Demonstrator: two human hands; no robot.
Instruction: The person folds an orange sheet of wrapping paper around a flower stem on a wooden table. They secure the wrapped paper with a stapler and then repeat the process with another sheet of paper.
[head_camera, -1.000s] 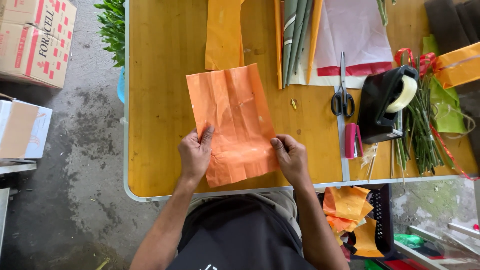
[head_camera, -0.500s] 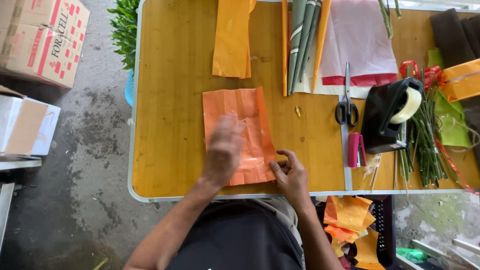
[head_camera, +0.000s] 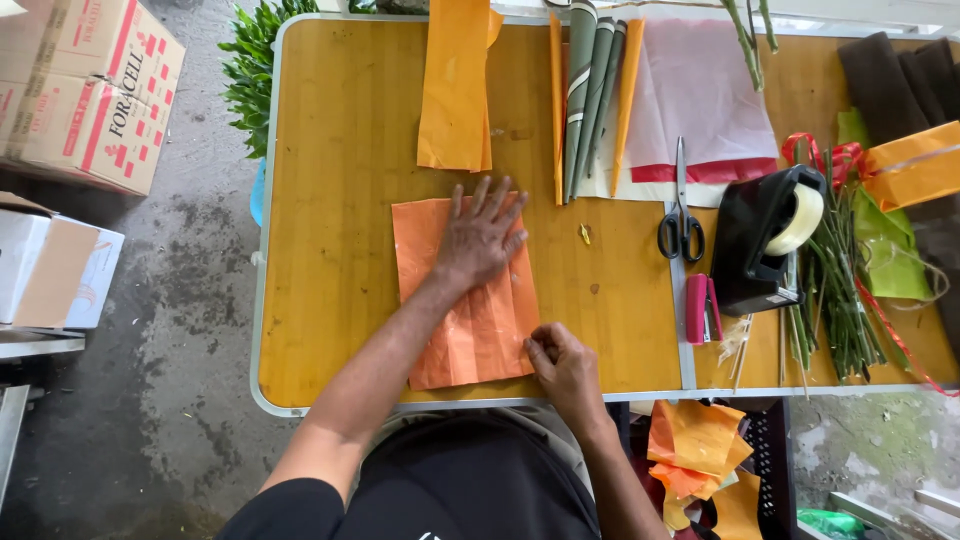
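1. Orange wrapping sheet (head_camera: 470, 310) lies creased on the table (head_camera: 330, 200), near the front edge.
2. Left hand (head_camera: 480, 235) is spread flat, pressing its top half, gripping nothing.
3. Right hand (head_camera: 562, 365) pinches the lower right corner.
4. Looks early on: sheet's only being flattened, scissors (head_camera: 680, 225) and tape dispenser (head_camera: 765, 240) untouched.

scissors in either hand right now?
No: the scissors lie on the table, while the left hand presses flat on the orange paper and the right hand pinches its edge.
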